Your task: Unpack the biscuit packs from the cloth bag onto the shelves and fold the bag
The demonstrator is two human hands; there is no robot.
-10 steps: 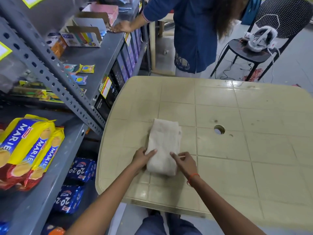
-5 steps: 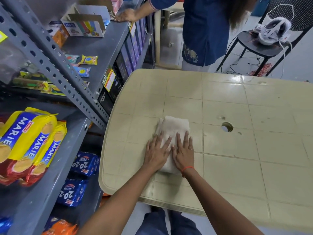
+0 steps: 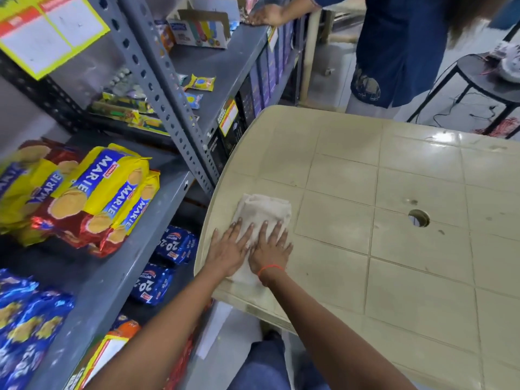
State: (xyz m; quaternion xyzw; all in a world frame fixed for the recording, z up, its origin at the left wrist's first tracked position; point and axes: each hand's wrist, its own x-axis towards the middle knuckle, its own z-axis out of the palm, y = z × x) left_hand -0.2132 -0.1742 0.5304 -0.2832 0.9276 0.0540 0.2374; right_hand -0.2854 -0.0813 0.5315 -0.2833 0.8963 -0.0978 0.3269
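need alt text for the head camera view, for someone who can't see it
Both hands, left hand and right hand, press flat on a folded cloth bag at the near left corner of a beige table. Grey shelves to the left hold yellow Marie biscuit packs; another person stands beyond the table.

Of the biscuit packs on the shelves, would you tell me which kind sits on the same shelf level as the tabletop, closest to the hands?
The yellow-and-red Marie packs; the blue 20-20 packs lie a shelf lower, under the table's edge.
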